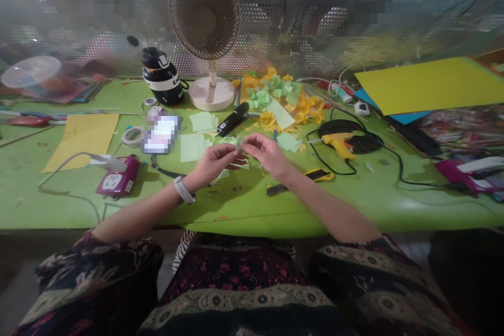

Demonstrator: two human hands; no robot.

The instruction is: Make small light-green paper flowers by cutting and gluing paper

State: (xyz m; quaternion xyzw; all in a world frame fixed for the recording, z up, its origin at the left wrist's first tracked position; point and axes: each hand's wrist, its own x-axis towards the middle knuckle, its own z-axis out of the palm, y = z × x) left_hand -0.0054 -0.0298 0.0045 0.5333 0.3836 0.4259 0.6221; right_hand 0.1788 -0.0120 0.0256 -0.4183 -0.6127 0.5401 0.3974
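Between my two hands, near the middle of the table, is a small piece of light green paper (240, 142). My left hand (214, 163) is closed in a pinch at its lower edge, and a white watch circles that wrist. The fingers of my right hand (268, 155) pinch the paper from the other side. Just behind them lie light green paper squares (192, 147) and a black stapler (233, 119). Under my right forearm rests a yellow-handled cutter or scissors (318, 174), partly hidden. Folded green paper pieces (268, 95) and orange ones (309, 107) form a pile farther back.
A white fan (211, 92) and a dark bottle (163, 81) stand at the back. On the right, a yellow glue gun (338, 142) trails a black cord. Purple power strips (118, 176) sit at both sides. A phone (162, 134) and tape roll (133, 136) lie left.
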